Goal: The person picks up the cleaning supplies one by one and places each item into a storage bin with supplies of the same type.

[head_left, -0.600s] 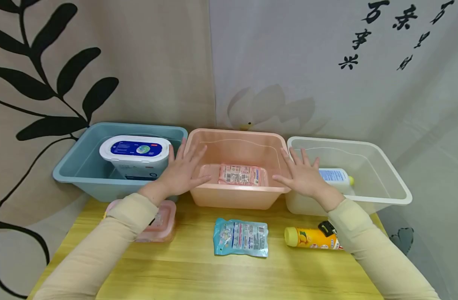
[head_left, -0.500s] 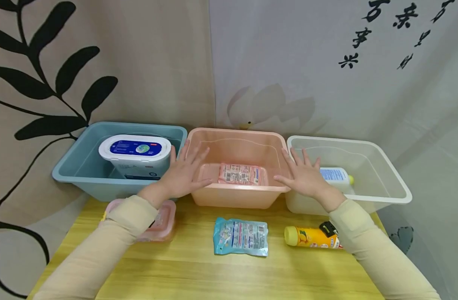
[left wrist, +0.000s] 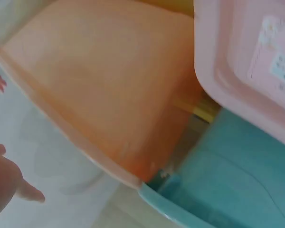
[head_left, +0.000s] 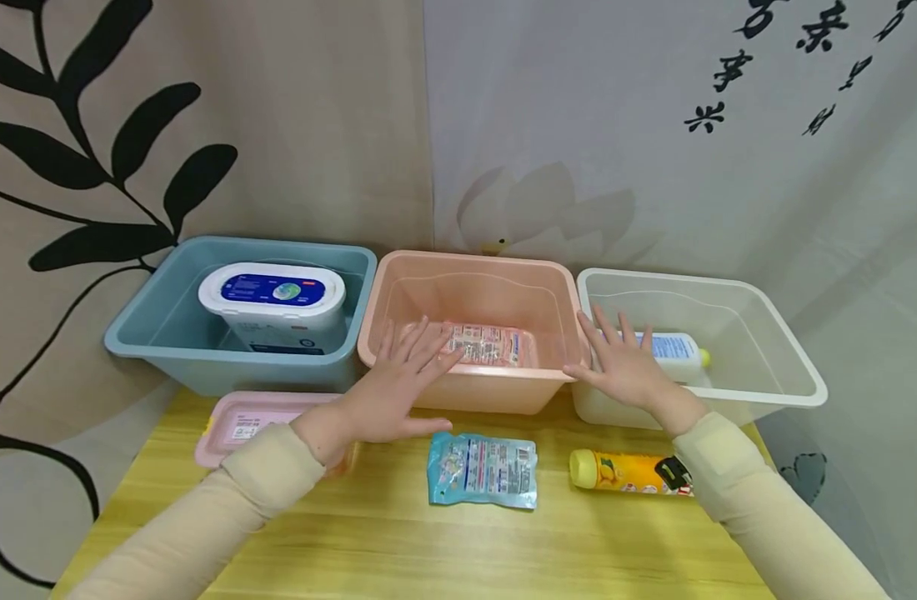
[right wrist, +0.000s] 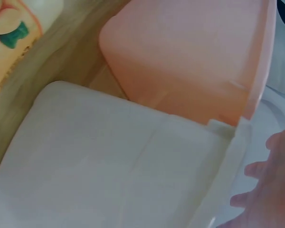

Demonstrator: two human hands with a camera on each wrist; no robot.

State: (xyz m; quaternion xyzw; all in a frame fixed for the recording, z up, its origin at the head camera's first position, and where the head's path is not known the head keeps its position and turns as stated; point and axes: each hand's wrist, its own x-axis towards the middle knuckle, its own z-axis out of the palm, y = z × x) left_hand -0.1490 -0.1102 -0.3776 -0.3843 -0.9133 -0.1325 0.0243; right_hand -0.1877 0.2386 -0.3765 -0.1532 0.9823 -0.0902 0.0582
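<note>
My left hand (head_left: 394,396) is spread over the front left corner of the pink bin (head_left: 469,393), its fingers straight and holding nothing. My right hand (head_left: 629,371) is spread over the near left corner of the white bin (head_left: 751,400), with the thumb toward the pink bin's rim. Inside the pink bin lies a pink printed packet (head_left: 488,345), partly behind the left fingertips. A white bottle (head_left: 672,354) with a yellow-green cap lies in the white bin, partly covered by the right hand. Beneath the left wrist, a pink lidded box (head_left: 241,421) is partly hidden.
A blue bin (head_left: 226,367) at the left holds a white tub (head_left: 274,312) with a blue label. In front of the bins, a blue pouch (head_left: 483,471) and a yellow-orange canister (head_left: 627,472) lie on the wooden table (head_left: 458,550). A curtain (head_left: 316,125) hangs behind.
My left hand has moved right and toward me, from between the blue and pink bins, uncovering more of the pink box. My right hand has shifted slightly right and toward me.
</note>
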